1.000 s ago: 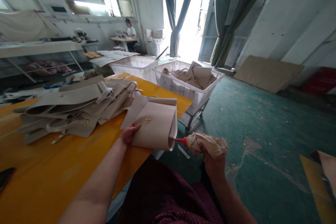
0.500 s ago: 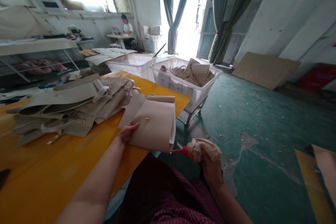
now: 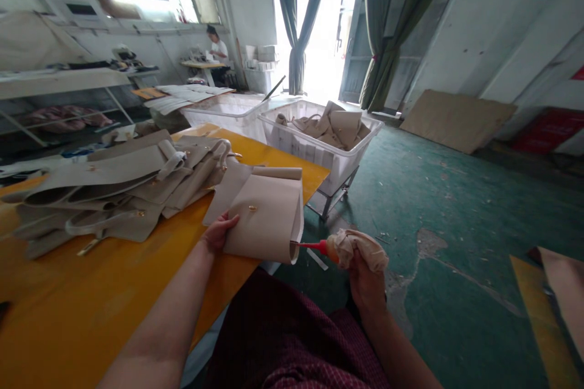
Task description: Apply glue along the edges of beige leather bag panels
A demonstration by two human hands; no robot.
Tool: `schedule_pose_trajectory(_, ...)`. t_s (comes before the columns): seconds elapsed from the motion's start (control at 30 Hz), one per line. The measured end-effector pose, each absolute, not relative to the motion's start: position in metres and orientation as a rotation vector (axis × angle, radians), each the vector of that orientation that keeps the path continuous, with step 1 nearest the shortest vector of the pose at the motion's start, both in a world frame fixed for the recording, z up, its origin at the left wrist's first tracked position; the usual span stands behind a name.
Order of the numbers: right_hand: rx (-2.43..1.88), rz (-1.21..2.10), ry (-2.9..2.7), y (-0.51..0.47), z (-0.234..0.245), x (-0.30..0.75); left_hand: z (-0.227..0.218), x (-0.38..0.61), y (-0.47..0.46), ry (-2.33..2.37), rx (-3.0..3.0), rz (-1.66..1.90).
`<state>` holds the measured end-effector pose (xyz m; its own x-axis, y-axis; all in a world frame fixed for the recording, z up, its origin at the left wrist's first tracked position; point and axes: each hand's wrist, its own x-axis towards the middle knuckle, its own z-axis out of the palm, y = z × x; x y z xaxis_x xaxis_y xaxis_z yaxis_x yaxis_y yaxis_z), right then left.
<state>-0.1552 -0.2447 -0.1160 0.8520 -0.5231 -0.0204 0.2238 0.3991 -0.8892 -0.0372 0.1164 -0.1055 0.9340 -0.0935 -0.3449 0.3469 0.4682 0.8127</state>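
Observation:
A folded beige bag panel (image 3: pixel 267 216) with a small gold stud lies at the near edge of the yellow table (image 3: pixel 91 304). My left hand (image 3: pixel 218 232) rests on its left side, thumb on top and fingers hidden under the panel, holding it in place. My right hand (image 3: pixel 365 276) is closed around a cloth-wrapped squeeze bottle (image 3: pixel 353 248). Its red nozzle (image 3: pixel 312 245) touches the panel's curled near-right edge.
A pile of beige bag pieces (image 3: pixel 118 185) covers the table's left. Two white plastic bins (image 3: pixel 319 149) stand beyond the table, one holding more pieces. A person sits at a far desk (image 3: pixel 214 48). Green floor lies to the right, with cardboard (image 3: pixel 456 118) against the wall.
My right hand with the bottle dipped, then came back up, bringing the nozzle against the panel's curled edge. My left hand stayed on the panel.

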Motion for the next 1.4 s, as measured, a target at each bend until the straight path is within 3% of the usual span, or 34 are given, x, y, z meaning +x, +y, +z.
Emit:
schedule_pose_trajectory(0.6,-0.924,-0.493,0.371,-0.243,-0.097,-0.145,-0.111,-0.037,0.121,0.26,1.087,-0.266)
schedule_pose_trajectory(0.93,-0.927,-0.39,0.455,-0.246,-0.124,-0.139,-0.112,-0.036,0.121,0.252,1.071,-0.263)
schedule_pose_trajectory(1.4,-0.916,-0.515,0.431,-0.259,-0.16,-0.055,-0.109,-0.037,0.12,0.253,1.065,-0.261)
